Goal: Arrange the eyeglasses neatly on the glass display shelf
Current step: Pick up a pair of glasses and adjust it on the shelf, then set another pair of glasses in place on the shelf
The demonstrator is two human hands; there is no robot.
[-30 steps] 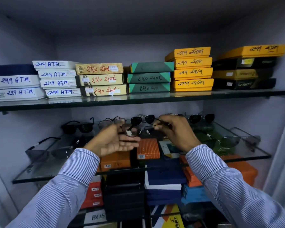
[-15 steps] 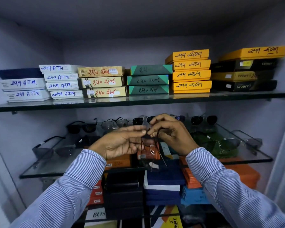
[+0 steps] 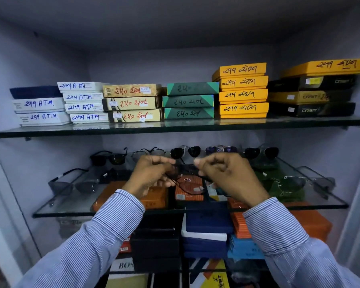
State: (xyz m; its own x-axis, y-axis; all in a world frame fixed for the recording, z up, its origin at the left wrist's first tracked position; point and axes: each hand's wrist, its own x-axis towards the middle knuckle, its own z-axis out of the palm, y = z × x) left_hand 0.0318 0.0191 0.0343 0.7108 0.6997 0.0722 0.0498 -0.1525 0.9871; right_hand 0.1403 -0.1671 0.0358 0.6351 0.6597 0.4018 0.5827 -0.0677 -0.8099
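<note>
thin dark glasses pinched at each end between left hand and right hand, long axis running left to right, held above the near middle of the glass shelf; equally near both.

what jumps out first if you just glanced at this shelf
Two hands, left and right, hold a thin-framed pair of eyeglasses at centre, above the lower glass shelf. On the upper shelf behind, the bright yellow boxes with handwritten labels stand out at right.
</note>
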